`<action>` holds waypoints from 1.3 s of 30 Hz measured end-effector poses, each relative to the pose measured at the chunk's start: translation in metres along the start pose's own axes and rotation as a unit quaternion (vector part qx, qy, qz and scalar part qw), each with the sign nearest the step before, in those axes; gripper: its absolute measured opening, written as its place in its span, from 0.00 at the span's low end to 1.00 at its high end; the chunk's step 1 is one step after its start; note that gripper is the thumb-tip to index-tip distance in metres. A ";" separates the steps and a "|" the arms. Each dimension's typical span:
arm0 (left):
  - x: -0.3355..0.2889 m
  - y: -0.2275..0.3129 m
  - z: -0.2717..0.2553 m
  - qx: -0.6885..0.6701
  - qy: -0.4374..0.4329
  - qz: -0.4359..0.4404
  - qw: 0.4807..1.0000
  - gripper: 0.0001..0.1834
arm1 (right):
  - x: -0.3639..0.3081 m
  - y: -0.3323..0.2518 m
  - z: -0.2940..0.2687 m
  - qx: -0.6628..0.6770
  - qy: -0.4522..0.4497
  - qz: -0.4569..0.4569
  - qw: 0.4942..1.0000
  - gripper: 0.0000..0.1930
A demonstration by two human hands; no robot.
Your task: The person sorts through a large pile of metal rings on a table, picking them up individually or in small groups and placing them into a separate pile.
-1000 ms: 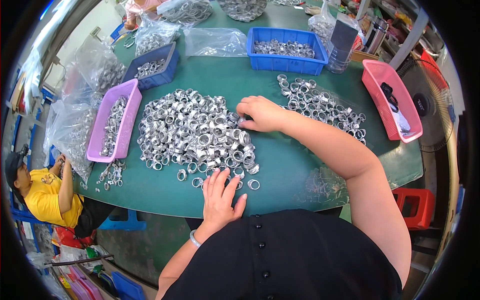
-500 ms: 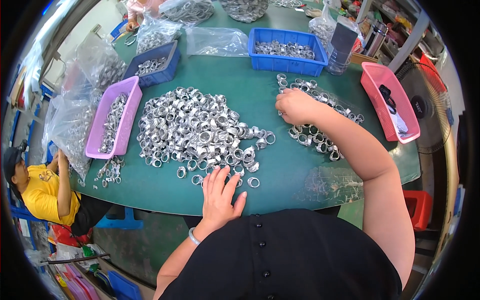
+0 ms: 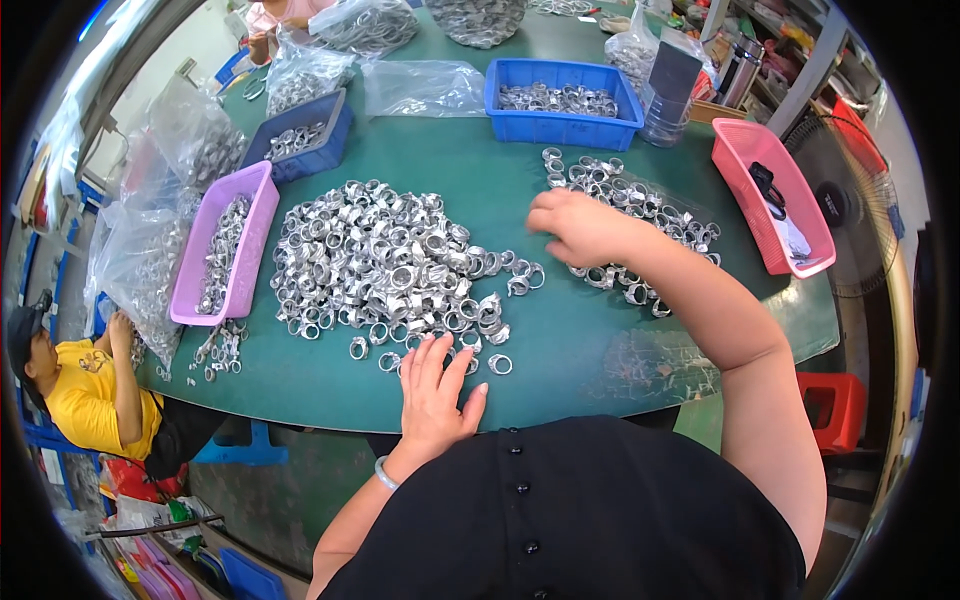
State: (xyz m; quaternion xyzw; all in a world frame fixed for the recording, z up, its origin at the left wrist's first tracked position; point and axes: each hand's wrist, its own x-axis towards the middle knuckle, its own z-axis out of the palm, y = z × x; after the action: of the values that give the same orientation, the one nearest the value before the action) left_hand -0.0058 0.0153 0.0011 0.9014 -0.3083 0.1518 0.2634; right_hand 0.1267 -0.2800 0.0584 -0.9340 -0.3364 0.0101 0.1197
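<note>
A large heap of silver metal rings (image 3: 390,260) lies in the middle of the green table (image 3: 600,350). A smaller heap of the same rings (image 3: 660,220) lies to its right. My left hand (image 3: 435,385) rests flat on the table near the front edge, fingers apart, touching a few stray rings at the big heap's near rim. My right hand (image 3: 575,225) hovers with curled fingers at the left edge of the smaller heap. Whether it holds rings is hidden by the fingers.
A purple tray (image 3: 255,200) of rings stands left of the big heap, with a pink basket (image 3: 770,195) at the right. Blue bins (image 3: 560,105) (image 3: 300,140) and clear bags (image 3: 420,90) line the far side. A person in yellow (image 3: 90,390) sits at the left edge.
My right hand left the big heap's right edge, swung right to the smaller heap, and has now drawn slightly back toward me. My left hand has stayed in place.
</note>
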 end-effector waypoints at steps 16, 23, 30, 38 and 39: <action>0.001 0.000 0.000 -0.001 0.004 0.000 1.000 0.26 | 0.026 -0.014 0.003 0.073 -0.098 -0.048 0.991 0.11; 0.001 0.001 0.001 0.000 0.005 0.000 1.000 0.26 | 0.031 0.002 0.009 0.225 -0.081 0.033 0.970 0.11; 0.001 0.002 0.000 0.004 -0.004 -0.002 1.000 0.26 | 0.023 0.005 -0.001 0.030 -0.073 0.066 0.995 0.10; 0.001 0.002 0.000 0.004 0.001 -0.001 1.000 0.26 | 0.009 -0.016 -0.030 -0.140 -0.166 0.103 0.971 0.14; 0.001 0.001 0.000 0.005 0.002 -0.001 1.000 0.26 | 0.010 -0.021 -0.028 -0.127 -0.126 0.077 0.981 0.17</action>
State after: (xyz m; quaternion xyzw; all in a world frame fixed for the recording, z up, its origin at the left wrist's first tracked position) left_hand -0.0057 0.0138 0.0026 0.9027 -0.3062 0.1547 0.2597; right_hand 0.1241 -0.2645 0.0914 -0.9559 -0.2746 0.0946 -0.0442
